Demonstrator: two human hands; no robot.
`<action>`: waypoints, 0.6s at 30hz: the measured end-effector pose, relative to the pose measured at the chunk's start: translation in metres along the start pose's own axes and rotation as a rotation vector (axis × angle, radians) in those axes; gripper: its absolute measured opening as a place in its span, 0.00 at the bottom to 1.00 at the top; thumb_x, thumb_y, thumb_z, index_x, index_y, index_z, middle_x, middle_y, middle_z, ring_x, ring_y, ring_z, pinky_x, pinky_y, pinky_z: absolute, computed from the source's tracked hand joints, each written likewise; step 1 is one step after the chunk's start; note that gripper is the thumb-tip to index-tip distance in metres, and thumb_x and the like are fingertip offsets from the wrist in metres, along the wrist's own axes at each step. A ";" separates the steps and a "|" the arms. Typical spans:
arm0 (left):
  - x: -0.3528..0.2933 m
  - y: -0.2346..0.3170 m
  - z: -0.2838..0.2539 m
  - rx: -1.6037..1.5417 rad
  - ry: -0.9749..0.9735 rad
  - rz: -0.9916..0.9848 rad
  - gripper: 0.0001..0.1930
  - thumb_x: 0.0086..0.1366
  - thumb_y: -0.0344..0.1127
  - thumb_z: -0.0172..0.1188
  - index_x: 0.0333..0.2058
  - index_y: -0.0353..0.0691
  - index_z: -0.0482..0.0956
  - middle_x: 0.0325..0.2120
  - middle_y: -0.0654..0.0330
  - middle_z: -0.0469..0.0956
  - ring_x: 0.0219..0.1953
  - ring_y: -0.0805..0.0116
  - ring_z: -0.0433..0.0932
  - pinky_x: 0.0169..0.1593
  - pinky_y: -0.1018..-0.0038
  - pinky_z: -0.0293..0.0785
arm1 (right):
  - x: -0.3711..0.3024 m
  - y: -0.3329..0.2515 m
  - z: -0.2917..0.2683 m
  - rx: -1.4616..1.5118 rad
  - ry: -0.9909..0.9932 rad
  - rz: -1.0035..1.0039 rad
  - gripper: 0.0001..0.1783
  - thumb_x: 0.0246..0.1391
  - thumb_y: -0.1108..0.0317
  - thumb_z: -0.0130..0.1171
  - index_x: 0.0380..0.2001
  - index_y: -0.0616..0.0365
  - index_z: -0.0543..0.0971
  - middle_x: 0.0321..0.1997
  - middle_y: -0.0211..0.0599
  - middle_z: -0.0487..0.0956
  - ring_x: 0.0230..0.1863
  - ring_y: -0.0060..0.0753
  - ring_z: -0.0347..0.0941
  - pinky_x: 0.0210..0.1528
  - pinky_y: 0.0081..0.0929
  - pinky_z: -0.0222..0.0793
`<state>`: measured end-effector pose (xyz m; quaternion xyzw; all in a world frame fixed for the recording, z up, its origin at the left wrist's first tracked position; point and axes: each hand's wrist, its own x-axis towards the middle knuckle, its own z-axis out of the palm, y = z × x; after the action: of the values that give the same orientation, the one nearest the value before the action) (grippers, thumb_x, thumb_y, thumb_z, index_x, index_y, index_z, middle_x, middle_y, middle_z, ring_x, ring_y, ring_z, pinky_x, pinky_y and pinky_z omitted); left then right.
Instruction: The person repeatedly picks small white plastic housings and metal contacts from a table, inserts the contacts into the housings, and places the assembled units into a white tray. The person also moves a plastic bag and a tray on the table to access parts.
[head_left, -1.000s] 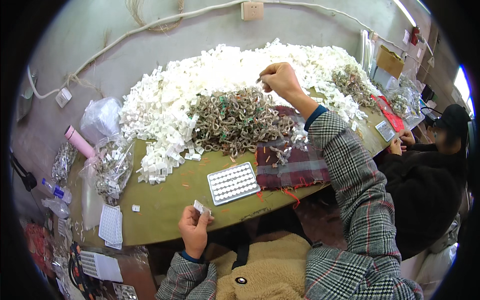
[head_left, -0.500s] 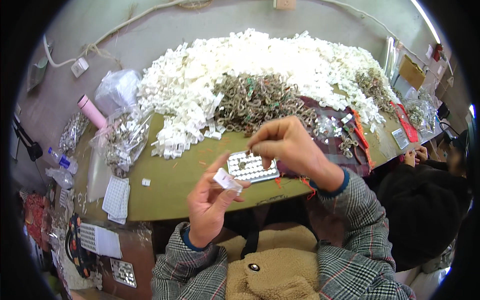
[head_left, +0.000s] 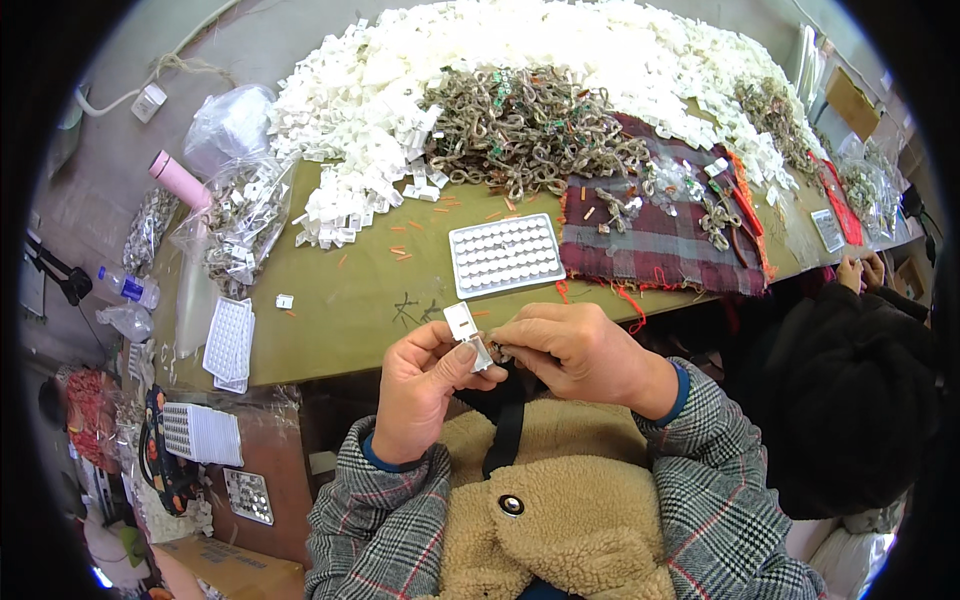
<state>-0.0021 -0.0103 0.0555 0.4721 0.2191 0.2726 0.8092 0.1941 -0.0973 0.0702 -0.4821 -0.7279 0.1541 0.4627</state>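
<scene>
My left hand [head_left: 415, 395] holds a small white box [head_left: 461, 320] in front of the table edge. The box's lid is tipped up, away from its body. My right hand [head_left: 590, 350] is closed in a pinch right beside the box, with a small brownish strand-like thing [head_left: 494, 350] at its fingertips, partly hidden by the fingers. Just beyond both hands, a white tray [head_left: 510, 287] with rows of round white pieces lies on the green table top [head_left: 370, 350].
Behind the tray lies a heap of grey-brown looped cords [head_left: 520, 130], backed by a large pile of white boxes [head_left: 350, 110]. A plaid cloth [head_left: 640, 250] is at right, a pink bottle [head_left: 180, 180] at left. Another person's hands [head_left: 862, 272] are at far right.
My right hand has come down from above the tray to the box in my left hand. The box has turned, its lid now raised. The view has tipped downward.
</scene>
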 end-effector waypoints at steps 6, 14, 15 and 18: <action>0.000 -0.004 0.006 0.094 0.015 -0.054 0.11 0.69 0.31 0.59 0.45 0.29 0.75 0.37 0.54 0.82 0.36 0.65 0.85 0.40 0.75 0.83 | -0.011 0.005 -0.004 -0.066 -0.063 0.004 0.10 0.50 0.73 0.64 0.38 0.58 0.81 0.28 0.42 0.77 0.28 0.50 0.77 0.29 0.39 0.74; 0.006 -0.020 0.002 0.100 -0.141 0.006 0.13 0.69 0.33 0.60 0.47 0.29 0.75 0.38 0.52 0.81 0.37 0.67 0.84 0.40 0.73 0.83 | -0.025 0.008 -0.007 0.549 -0.018 0.499 0.04 0.53 0.75 0.64 0.29 0.65 0.82 0.27 0.34 0.82 0.24 0.25 0.79 0.27 0.23 0.74; 0.007 -0.023 0.000 0.045 -0.159 -0.007 0.13 0.69 0.33 0.60 0.47 0.29 0.75 0.38 0.52 0.81 0.36 0.67 0.84 0.40 0.72 0.84 | -0.028 0.009 -0.008 0.665 -0.010 0.600 0.06 0.57 0.75 0.62 0.34 0.68 0.81 0.30 0.31 0.82 0.25 0.16 0.78 0.29 0.17 0.74; 0.010 -0.034 -0.003 -0.161 -0.176 -0.044 0.14 0.70 0.35 0.58 0.48 0.30 0.74 0.38 0.50 0.81 0.36 0.66 0.84 0.41 0.71 0.84 | -0.032 0.015 -0.001 0.917 0.073 0.671 0.08 0.59 0.74 0.62 0.39 0.69 0.80 0.30 0.32 0.82 0.25 0.19 0.78 0.30 0.17 0.75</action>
<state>0.0116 -0.0158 0.0236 0.4228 0.1350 0.2290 0.8663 0.2066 -0.1177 0.0436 -0.4414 -0.3772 0.5762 0.5752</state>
